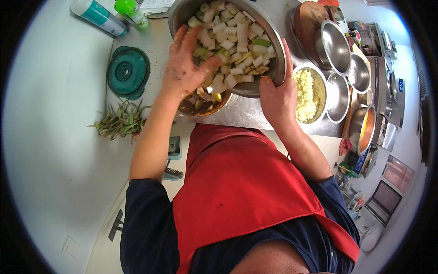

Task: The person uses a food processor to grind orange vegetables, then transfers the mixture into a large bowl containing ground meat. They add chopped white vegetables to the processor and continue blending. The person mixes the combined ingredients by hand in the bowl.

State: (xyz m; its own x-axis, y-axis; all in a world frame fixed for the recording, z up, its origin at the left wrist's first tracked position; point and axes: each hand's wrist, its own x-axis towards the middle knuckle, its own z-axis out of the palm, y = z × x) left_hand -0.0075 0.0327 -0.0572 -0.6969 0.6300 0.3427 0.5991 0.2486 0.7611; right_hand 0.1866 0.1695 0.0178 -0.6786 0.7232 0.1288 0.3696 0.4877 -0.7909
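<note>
A large steel bowl (281,34), tilted towards me, is full of chopped white scallion pieces (236,37) with some ginger slices (257,71) near its lower rim. My right hand (279,90) grips the bowl's right rim, thumb inside. At the left side of the same bowl, my left hand (188,65) is spread with its fingers among the scallions; motion blurs it, and whether it holds any pieces is unclear. Directly below the tilted rim is a smaller container with a reddish-brown coated inside (205,111), holding scallion and ginger pieces, some blurred as if in motion.
Right of my right hand stands a steel bowl of minced pale-yellow food (305,96), with several steel bowls and a round wooden board (309,20) beyond. A green plastic lid (127,72), leafy trimmings (119,120) and two spray cans (99,19) lie left, near the wall.
</note>
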